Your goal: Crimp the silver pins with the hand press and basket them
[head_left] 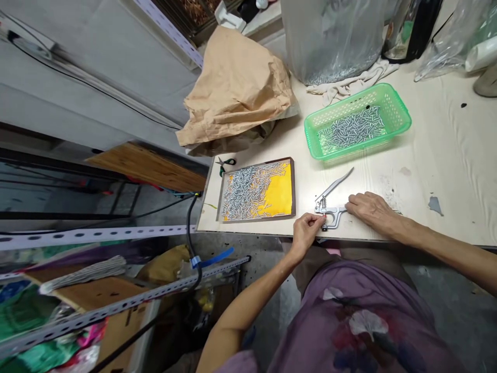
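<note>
Grey metal hand press pliers (pixel 333 211) lie near the table's front edge, the upper handle raised and a small coil spring by the jaws. My left hand (pixel 305 233) is at the jaws, thumb and fingertips pinched together on something too small to name. My right hand (pixel 370 211) rests on the table with its fingertips closed on the end of the fixed handle. To the left, a shallow tray (pixel 293 186) with a yellow bottom holds many small silvery metal pieces (pixel 248 191). Behind the pliers, a green plastic basket (pixel 357 147) contains similar metal pieces (pixel 355 127).
Green-handled scissors (pixel 225 163) lie behind the tray's left corner. A crumpled brown paper bag (pixel 240 85) and a large clear plastic bag (pixel 334 41) stand at the back, with a cloth (pixel 349 85) beside. A grey scrap (pixel 435 205) lies right. Shelving (pixel 128 290) stands left.
</note>
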`<act>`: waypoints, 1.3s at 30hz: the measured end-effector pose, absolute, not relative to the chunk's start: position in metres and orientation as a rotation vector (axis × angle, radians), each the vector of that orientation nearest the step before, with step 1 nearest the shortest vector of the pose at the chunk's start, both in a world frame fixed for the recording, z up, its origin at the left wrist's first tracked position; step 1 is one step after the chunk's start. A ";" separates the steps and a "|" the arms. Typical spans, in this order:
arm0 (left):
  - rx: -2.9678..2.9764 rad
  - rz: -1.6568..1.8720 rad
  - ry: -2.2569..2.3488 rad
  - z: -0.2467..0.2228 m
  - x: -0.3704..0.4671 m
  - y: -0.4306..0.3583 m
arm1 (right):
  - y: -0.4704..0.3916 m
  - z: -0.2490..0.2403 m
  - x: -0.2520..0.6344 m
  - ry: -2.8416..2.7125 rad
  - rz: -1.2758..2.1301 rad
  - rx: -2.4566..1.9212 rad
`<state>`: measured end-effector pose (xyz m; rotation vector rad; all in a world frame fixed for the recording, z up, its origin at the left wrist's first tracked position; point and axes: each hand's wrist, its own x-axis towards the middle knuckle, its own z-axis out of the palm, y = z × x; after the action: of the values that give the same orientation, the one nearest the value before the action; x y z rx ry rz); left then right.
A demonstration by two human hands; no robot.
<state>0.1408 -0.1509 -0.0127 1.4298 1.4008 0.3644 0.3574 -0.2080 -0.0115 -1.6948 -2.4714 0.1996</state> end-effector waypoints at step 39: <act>1.539 0.041 1.482 -0.012 0.145 -0.150 | -0.118 -0.021 0.371 -2.503 -0.138 -1.778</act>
<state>0.1452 -0.1503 -0.0120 1.5395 1.4818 0.0412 0.3714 -0.1178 -0.0215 -1.7780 -2.5027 -0.1378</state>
